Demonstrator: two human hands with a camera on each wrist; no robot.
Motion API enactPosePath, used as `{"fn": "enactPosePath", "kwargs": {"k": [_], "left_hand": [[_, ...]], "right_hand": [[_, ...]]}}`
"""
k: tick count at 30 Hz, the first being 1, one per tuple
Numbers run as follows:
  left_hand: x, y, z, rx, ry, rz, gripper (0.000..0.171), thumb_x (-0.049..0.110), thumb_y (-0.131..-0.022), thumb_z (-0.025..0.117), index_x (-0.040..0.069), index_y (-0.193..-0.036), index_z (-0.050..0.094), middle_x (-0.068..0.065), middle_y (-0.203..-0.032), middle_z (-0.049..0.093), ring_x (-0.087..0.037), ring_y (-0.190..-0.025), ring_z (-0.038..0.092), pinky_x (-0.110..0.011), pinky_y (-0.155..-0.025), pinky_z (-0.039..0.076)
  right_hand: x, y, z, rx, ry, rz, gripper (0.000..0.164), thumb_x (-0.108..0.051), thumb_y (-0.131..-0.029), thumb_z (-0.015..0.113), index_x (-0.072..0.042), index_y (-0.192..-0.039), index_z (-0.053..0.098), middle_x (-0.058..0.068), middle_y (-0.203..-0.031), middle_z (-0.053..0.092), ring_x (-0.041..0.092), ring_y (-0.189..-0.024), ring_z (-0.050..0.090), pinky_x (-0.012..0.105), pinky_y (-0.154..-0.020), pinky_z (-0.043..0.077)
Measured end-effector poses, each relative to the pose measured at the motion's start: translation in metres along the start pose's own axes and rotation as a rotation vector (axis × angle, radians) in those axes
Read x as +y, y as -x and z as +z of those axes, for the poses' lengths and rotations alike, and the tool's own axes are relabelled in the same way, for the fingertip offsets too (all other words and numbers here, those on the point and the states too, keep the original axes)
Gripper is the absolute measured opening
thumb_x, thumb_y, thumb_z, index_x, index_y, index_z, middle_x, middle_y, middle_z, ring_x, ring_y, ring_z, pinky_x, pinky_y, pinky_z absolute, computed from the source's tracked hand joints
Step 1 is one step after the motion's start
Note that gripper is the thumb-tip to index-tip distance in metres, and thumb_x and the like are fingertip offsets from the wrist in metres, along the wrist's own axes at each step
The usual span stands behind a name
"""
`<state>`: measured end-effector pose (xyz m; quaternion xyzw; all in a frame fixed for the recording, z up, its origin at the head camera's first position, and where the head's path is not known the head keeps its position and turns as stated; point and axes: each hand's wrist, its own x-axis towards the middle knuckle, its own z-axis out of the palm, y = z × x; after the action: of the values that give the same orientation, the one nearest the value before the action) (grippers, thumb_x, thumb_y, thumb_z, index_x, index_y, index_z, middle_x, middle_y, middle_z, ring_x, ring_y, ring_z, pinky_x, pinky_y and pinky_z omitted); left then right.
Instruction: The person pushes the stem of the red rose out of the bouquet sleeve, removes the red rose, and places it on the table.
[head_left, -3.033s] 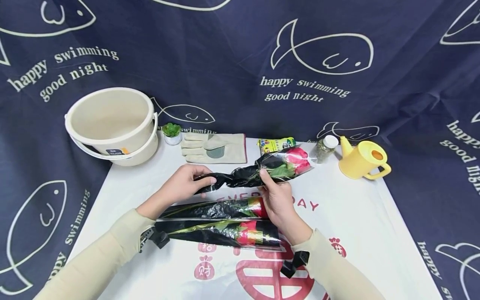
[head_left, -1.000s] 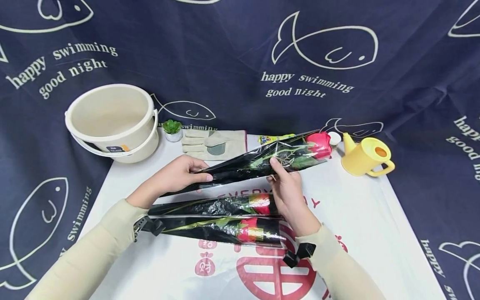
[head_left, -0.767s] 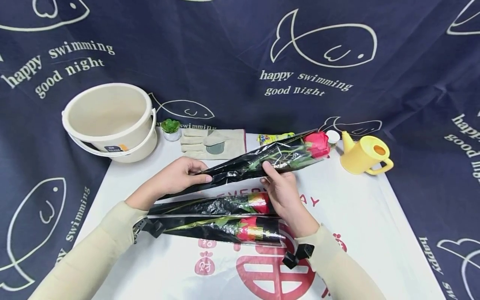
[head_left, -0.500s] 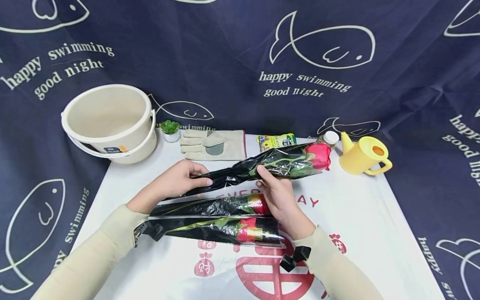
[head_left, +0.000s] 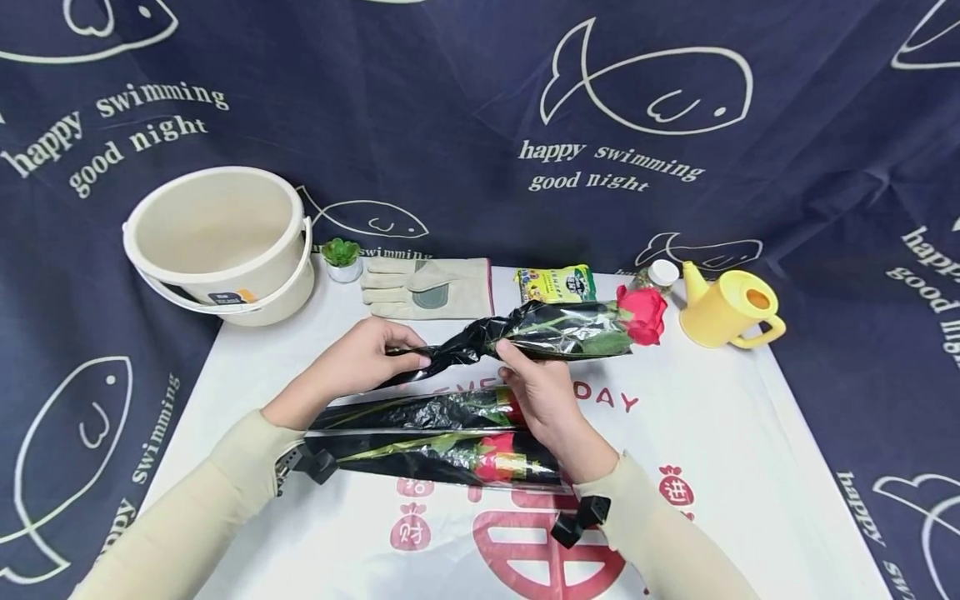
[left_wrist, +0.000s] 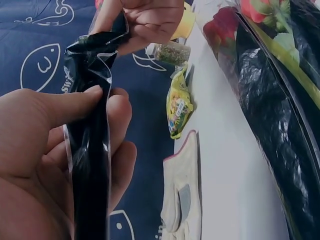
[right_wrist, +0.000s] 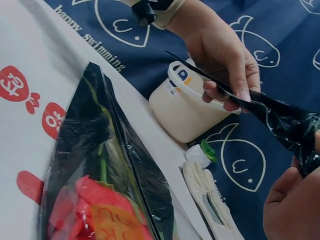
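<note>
A red rose in a black and clear plastic sleeve point(head_left: 577, 329) is held above the table, its bloom point(head_left: 642, 315) sticking out at the right end. My left hand point(head_left: 360, 358) pinches the narrow black end between thumb and fingers, as the left wrist view also shows. Around the middle of the wrapper, where it is twisted and crumpled, my right hand point(head_left: 543, 396) grips with the thumb on top. Below lie two more wrapped roses: an upper one point(head_left: 420, 412) and a lower one point(head_left: 450, 458), both flat on the table with blooms to the right, the upper bloom partly behind my right hand.
Along the back stand a cream bucket point(head_left: 225, 242), a small potted succulent point(head_left: 342, 257), a pair of work gloves point(head_left: 427, 288), a yellow packet point(head_left: 555, 284), a white-capped jar point(head_left: 660, 275) and a yellow watering can point(head_left: 729, 308). A dark fish-print cloth hangs behind them.
The wrapper has gone from smooth to twisted at its middle over the last second. My right hand has shifted left along it, and the bloom now pokes past the sleeve's end.
</note>
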<state>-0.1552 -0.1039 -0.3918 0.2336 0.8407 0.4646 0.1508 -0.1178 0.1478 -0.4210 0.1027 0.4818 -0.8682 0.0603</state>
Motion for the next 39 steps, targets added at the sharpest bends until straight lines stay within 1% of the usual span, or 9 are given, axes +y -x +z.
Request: {"fn": "enactPosePath", "kwargs": {"k": [6,12,15,19,23,28,32,35,39], "left_hand": [[0.004,-0.003,0.005,-0.002,-0.039,0.058,0.005,0.018,-0.086,0.069,0.016,-0.090,0.072,0.007,-0.078,0.069,-0.012,-0.064,0.061,-0.031,-0.063,0.048],[0.004,-0.004,0.004,-0.023,-0.020,0.065,0.006,0.018,-0.087,0.069,0.015,-0.091,0.072,0.008,-0.077,0.068,-0.014,-0.060,0.061,-0.032,-0.062,0.048],[0.003,-0.003,0.001,-0.027,-0.028,0.067,0.010,0.026,-0.087,0.068,0.017,-0.091,0.072,0.008,-0.076,0.067,-0.015,-0.062,0.061,-0.032,-0.064,0.048],[0.000,0.000,-0.007,-0.021,-0.050,0.047,0.013,0.034,-0.086,0.068,0.022,-0.090,0.071,0.009,-0.076,0.066,-0.013,-0.063,0.058,-0.032,-0.063,0.047],[-0.002,0.005,-0.015,-0.040,-0.010,0.008,0.014,0.033,-0.086,0.068,0.021,-0.091,0.071,0.005,-0.076,0.069,-0.013,-0.062,0.063,-0.034,-0.061,0.048],[-0.003,0.005,-0.017,-0.055,0.015,-0.003,0.014,0.031,-0.087,0.067,0.018,-0.093,0.071,0.000,-0.075,0.069,-0.016,-0.061,0.064,-0.034,-0.062,0.048],[-0.004,0.003,-0.013,-0.020,0.036,-0.015,0.013,0.027,-0.088,0.067,0.016,-0.092,0.071,0.000,-0.076,0.069,-0.017,-0.062,0.065,-0.035,-0.062,0.049],[-0.005,-0.001,-0.008,0.007,0.028,-0.001,0.015,0.026,-0.087,0.068,0.013,-0.093,0.072,0.003,-0.079,0.069,-0.015,-0.064,0.065,-0.034,-0.063,0.049],[-0.004,-0.006,-0.001,-0.005,0.031,0.026,0.019,0.030,-0.087,0.067,0.014,-0.095,0.072,0.006,-0.080,0.069,-0.013,-0.066,0.063,-0.034,-0.067,0.049]], "right_hand": [[0.004,0.003,0.003,-0.005,0.035,0.027,0.050,-0.014,-0.074,0.081,-0.007,-0.116,0.055,0.005,-0.100,0.060,0.018,-0.074,0.054,0.032,-0.075,0.046],[0.004,0.001,0.003,0.026,0.043,0.020,0.048,-0.017,-0.072,0.082,-0.007,-0.112,0.057,0.005,-0.098,0.062,0.016,-0.075,0.054,0.029,-0.070,0.046],[-0.002,-0.002,0.000,0.031,0.037,-0.004,0.049,-0.015,-0.072,0.082,-0.009,-0.113,0.057,0.004,-0.098,0.062,0.015,-0.075,0.054,0.029,-0.069,0.045],[-0.013,-0.005,-0.007,0.058,0.031,-0.022,0.052,-0.012,-0.072,0.083,-0.011,-0.116,0.055,0.003,-0.098,0.060,0.015,-0.075,0.052,0.030,-0.068,0.043],[-0.024,-0.008,-0.015,0.090,0.059,-0.015,0.052,-0.012,-0.070,0.084,-0.011,-0.116,0.057,0.002,-0.098,0.061,0.014,-0.077,0.053,0.030,-0.069,0.044],[-0.031,-0.010,-0.021,0.041,0.084,-0.016,0.055,-0.013,-0.074,0.081,-0.013,-0.123,0.054,0.003,-0.105,0.060,0.014,-0.081,0.054,0.029,-0.070,0.044],[-0.029,-0.009,-0.023,0.019,0.057,0.037,0.050,-0.015,-0.076,0.079,-0.010,-0.119,0.054,0.003,-0.106,0.059,0.014,-0.079,0.054,0.030,-0.071,0.047],[-0.023,-0.006,-0.024,-0.019,0.070,0.075,0.048,-0.014,-0.078,0.077,-0.008,-0.119,0.052,0.003,-0.107,0.058,0.015,-0.080,0.056,0.032,-0.075,0.048],[-0.016,-0.003,-0.021,-0.048,0.073,0.041,0.049,-0.011,-0.080,0.075,-0.008,-0.122,0.050,0.004,-0.107,0.058,0.016,-0.082,0.055,0.033,-0.076,0.046]]}}
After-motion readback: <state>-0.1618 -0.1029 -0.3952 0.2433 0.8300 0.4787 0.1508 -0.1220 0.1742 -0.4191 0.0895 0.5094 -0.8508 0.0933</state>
